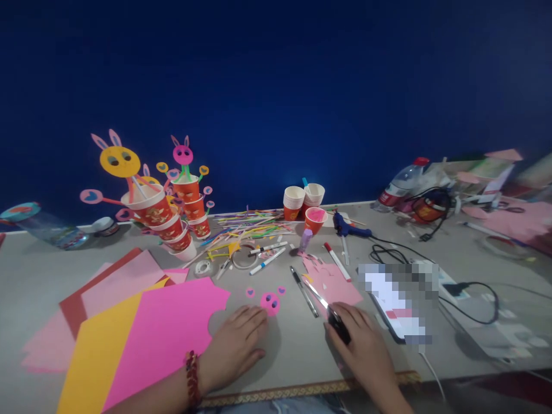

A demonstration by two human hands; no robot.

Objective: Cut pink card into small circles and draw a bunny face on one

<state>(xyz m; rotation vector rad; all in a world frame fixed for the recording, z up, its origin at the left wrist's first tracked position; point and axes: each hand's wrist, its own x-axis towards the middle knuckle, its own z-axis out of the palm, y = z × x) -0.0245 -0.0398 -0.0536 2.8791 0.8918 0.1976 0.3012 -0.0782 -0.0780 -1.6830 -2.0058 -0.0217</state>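
Observation:
My left hand (pixel 239 344) lies flat on the grey table, fingers stretched out. Its fingertips reach the edge of a small pink paper face (pixel 270 303) with two dark eyes. Beside that face lie two tiny pink paper circles, one on the left (pixel 250 292) and one on the right (pixel 282 290). In my right hand (pixel 362 339) are the black handles of scissors (pixel 338 325), blades together and pointing away to the left over pink paper scraps (pixel 334 283). A black pen (pixel 304 292) rests just left of the blades.
Bright pink (pixel 172 328) and yellow paper sheets (pixel 97 345) spread at left. Behind them stand decorated cup figures (pixel 150 210). Markers (pixel 267 261), paper cups (pixel 294 201), a blue glue gun (pixel 351 226) with its cable, a phone (pixel 394 310) and a power strip (pixel 474 328) occupy the middle and right.

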